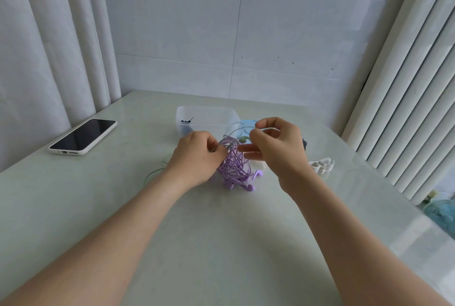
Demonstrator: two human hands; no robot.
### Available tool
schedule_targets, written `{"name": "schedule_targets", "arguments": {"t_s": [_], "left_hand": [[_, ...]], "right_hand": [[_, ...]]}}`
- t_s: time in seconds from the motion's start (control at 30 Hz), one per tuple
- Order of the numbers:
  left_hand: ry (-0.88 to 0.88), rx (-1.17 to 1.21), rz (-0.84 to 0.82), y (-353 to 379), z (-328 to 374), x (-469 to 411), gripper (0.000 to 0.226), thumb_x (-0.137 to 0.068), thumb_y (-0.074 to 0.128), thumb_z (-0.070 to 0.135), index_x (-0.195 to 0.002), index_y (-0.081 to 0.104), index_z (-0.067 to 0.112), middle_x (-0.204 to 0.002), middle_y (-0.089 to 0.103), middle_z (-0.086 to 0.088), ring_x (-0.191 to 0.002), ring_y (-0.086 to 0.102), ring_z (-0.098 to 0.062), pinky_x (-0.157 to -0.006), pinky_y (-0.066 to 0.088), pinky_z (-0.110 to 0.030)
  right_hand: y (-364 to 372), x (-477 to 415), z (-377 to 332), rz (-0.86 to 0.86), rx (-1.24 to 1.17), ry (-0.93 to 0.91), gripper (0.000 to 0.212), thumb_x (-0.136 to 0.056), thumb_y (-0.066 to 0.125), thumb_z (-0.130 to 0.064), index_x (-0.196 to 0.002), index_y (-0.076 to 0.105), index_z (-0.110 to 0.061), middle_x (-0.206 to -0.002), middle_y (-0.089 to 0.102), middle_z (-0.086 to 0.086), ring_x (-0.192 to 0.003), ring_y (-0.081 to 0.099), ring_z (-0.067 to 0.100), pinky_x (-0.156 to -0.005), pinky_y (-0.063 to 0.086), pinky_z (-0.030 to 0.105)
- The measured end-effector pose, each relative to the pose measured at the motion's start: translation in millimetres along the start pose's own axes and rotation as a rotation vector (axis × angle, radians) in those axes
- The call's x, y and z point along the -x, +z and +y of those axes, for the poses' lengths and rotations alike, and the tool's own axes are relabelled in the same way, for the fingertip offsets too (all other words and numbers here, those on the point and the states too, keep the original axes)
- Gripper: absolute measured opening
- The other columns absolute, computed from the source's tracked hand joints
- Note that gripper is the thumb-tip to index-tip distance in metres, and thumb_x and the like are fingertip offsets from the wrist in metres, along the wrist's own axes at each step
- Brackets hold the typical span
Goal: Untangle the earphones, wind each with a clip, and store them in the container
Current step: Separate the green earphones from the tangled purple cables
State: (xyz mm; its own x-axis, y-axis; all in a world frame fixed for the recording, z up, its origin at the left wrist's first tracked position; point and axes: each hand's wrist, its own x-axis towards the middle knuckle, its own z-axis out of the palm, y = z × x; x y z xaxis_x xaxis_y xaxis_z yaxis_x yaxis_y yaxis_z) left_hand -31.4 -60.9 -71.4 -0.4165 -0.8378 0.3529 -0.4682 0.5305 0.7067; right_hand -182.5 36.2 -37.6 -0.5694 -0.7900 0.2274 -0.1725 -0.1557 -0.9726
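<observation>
Left hand (197, 155) pinches knotted purple earphones (234, 166); right hand (278, 148), green earphones (243, 138) (interwoven).

The purple earphones (234, 165) are a loose tangle of thin cable in front of the container (204, 109), lifted at the top and trailing down to the tabletop (221, 232), where their purple earbuds and plug lie. The left hand (197, 155) grips the tangle's upper left side. The green earphones (243, 138) are snarled into its top: a pale green bud shows there, and a thin green loop rises to the right hand (275, 148), which pinches it just in front of the container's right corner. The container is a translucent, open-topped box holding a small dark item. A white clip (321, 165) lies well right of the container.
</observation>
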Motion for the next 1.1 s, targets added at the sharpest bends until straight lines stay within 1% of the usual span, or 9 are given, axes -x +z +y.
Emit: {"name": "schedule_targets", "arguments": {"t_s": [0.13,0.3,0.4,0.57,0.7,0.87,0.93,1.03,1.1], "left_hand": [[-0.003,0.009,0.012,-0.8,1.6,1.1,0.013,-0.094,0.067,0.033,-0.09,0.071,0.022,-0.092,0.071,0.012,-0.088,0.065,-0.012,-0.077,0.047,-0.029],[0.016,-0.003,0.017,-0.8,2.2,0.7,0.015,-0.094,0.066,0.035,-0.086,0.07,0.023,-0.089,0.071,0.013,-0.089,0.065,-0.014,-0.082,0.052,-0.032],[0.034,-0.017,0.027,0.3,1.5,0.1,0.018,-0.094,0.067,0.038,-0.083,0.07,0.023,-0.088,0.071,0.013,-0.09,0.065,-0.016,-0.084,0.054,-0.036],[0.083,-0.073,0.035,1.3,-0.1,0.4,0.014,-0.094,0.064,0.035,-0.085,0.064,0.024,-0.096,0.068,0.008,-0.093,0.062,-0.021,-0.085,0.055,-0.041],[0.129,-0.092,0.05,-0.7,2.0,2.0,0.006,-0.094,0.063,0.029,-0.098,0.061,0.025,-0.099,0.067,0.007,-0.089,0.061,-0.024,-0.081,0.054,-0.042],[0.165,-0.034,-0.035,-4.4,5.0,3.3,0.025,-0.089,0.062,0.012,-0.104,0.073,0.029,-0.102,0.073,0.007,-0.062,0.052,0.001,-0.069,0.045,-0.023],[0.167,-0.033,-0.068,-4.8,5.3,3.7,0.024,-0.089,0.063,0.014,-0.102,0.076,0.029,-0.102,0.073,0.008,-0.068,0.055,0.003,-0.066,0.039,-0.013],[0.174,-0.085,-0.029,-3.8,2.4,1.5,0.003,-0.093,0.068,0.028,-0.096,0.067,0.029,-0.103,0.062,-0.002,-0.092,0.058,-0.018,-0.076,0.04,-0.027],[0.168,-0.101,0.017,-6.7,0.8,-0.3,0.016,-0.091,0.073,0.041,-0.1,0.063,0.03,-0.105,0.054,-0.001,-0.096,0.057,-0.02,-0.079,0.039,-0.03]], "right_hand": [[-2.4,0.5,-0.4,-0.064,0.148,0.078,0.016,-0.092,0.054,-0.004,-0.101,0.065,0.003,-0.062,0.056,0.002,-0.059,0.072,0.027,-0.057,0.051,0.038],[-1.0,1.5,0.7,-0.146,0.191,0.139,0.021,-0.088,0.065,-0.006,-0.108,0.069,-0.009,-0.057,0.059,0.004,-0.053,0.062,0.025,-0.053,0.052,0.032],[-2.1,3.6,2.9,-0.178,0.302,0.042,0.018,-0.083,0.083,-0.017,-0.1,0.077,-0.019,-0.057,0.058,-0.001,-0.047,0.047,0.015,-0.05,0.04,0.024],[1.8,-0.4,10.1,-0.047,0.548,-0.313,0.011,-0.087,0.085,-0.028,-0.078,0.08,-0.022,-0.071,0.074,-0.013,-0.064,0.067,-0.001,-0.065,0.05,0.018],[4.7,2.4,4.8,-0.067,0.497,-0.325,0.017,-0.096,0.075,-0.023,-0.08,0.073,-0.019,-0.066,0.07,-0.017,-0.046,0.066,0.011,-0.05,0.045,0.019],[5.3,3.5,1.8,-0.05,0.447,-0.287,0.017,-0.107,0.06,-0.027,-0.095,0.061,-0.015,-0.076,0.078,-0.008,-0.044,0.067,0.023,-0.044,0.045,0.026],[3.1,3.3,1.0,-0.025,0.409,-0.273,0.017,-0.109,0.056,-0.029,-0.099,0.057,-0.015,-0.078,0.079,-0.007,-0.044,0.066,0.024,-0.042,0.043,0.027],[1.5,2.2,1.6,0.007,0.318,-0.28,0.018,-0.108,0.055,-0.028,-0.099,0.058,-0.013,-0.088,0.078,-0.006,-0.053,0.068,0.02,-0.049,0.045,0.026],[1.9,0.4,1.7,0.032,0.248,-0.29,0.018,-0.108,0.055,-0.026,-0.098,0.06,-0.012,-0.09,0.078,-0.006,-0.063,0.065,0.012,-0.057,0.048,0.034]]}}
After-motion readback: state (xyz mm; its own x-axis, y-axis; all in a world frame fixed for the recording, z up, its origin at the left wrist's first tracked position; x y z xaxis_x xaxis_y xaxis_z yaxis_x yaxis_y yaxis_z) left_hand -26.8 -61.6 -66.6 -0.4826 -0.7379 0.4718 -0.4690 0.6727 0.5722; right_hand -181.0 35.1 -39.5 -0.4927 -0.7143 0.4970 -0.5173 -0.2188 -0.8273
